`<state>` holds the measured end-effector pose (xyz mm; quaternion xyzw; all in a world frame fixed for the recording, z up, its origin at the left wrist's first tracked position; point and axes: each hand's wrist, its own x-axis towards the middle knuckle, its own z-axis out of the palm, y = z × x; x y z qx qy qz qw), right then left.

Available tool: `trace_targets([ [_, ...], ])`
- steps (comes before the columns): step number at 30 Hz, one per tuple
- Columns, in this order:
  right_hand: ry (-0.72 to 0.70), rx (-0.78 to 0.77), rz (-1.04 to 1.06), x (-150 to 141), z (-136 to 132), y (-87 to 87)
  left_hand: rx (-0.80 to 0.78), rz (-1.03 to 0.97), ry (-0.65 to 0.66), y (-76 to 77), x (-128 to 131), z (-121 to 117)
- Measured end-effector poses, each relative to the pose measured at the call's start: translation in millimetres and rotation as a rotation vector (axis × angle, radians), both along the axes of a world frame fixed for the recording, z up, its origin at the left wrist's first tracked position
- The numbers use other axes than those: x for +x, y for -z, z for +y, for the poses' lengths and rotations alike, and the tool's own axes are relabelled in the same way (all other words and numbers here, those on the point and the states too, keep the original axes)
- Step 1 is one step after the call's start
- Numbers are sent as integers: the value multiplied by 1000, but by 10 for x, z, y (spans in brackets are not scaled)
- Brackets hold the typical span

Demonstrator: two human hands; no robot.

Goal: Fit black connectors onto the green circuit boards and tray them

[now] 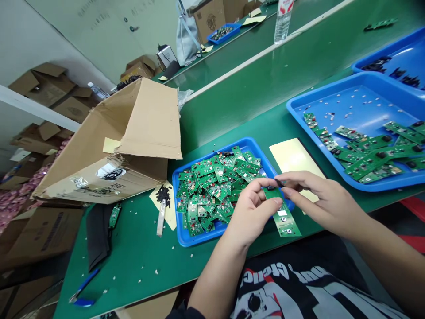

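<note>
My left hand (254,208) is closed on a long green circuit board (284,219), thumb on its face, the board slanting down toward me. At the board's upper end, my right hand (322,197) pinches a small black piece (279,181) between thumb and forefinger; its exact shape is hidden by the fingertips. Just left of my hands lies a blue tray (186,239) heaped with small green circuit boards (212,190). To the right, a larger blue tray (299,113) holds longer boards (375,153) with black parts on them.
Behind my right hand lies a cream paper sheet (295,155). Small black pieces (163,195) sit on paper left of the small tray. A large open carton (142,119), a black foam sheet (98,235) and blue-handled cutters (84,288) are further left. A water bottle (283,24) stands behind the partition's edge.
</note>
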<state>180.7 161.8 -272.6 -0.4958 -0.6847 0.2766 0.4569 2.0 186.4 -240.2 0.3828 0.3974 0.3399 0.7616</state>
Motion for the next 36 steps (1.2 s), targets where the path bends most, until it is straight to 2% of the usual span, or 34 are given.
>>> trace_targets([
  [5,6,-29,42,5,-13,1,86,112,55,-49,-10,-57],
  [11,-18,-38,73,37,25,-40,238,251,60,-58,-77,-124],
  [17,-23,5,-84,203,78,-148,166,305,202,-79,-152,-181],
  [22,111,185,-188,273,-6,-309,168,328,46,-95,-184,-155],
  [29,-88,353,-224,86,-79,-427,269,174,45,-160,-147,-166],
  [36,-102,399,-319,58,-52,-445,435,196,15,-198,-152,-202],
])
